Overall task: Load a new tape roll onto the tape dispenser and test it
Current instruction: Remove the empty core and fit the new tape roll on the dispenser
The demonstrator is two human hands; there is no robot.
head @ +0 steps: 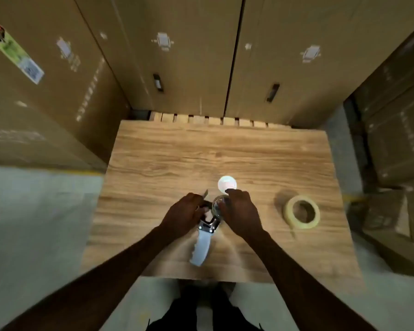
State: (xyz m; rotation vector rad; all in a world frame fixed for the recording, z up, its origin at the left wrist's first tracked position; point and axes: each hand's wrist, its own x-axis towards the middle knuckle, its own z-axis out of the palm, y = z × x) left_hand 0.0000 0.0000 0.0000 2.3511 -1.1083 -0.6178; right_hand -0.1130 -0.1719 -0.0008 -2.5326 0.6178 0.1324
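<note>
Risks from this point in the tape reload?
1. The left hand grips the tape dispenser at its head, close to the metal cutter end; a slip may nick fingers.
2. The right hand is on a clear roll at the hub; whether it is seated cannot be told.
3. The yellowish tape roll lies apart on the table, needing a reach.

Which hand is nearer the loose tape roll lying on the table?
Right. The right hand is beside the tape roll; the left hand sits beyond the dispenser.
</note>
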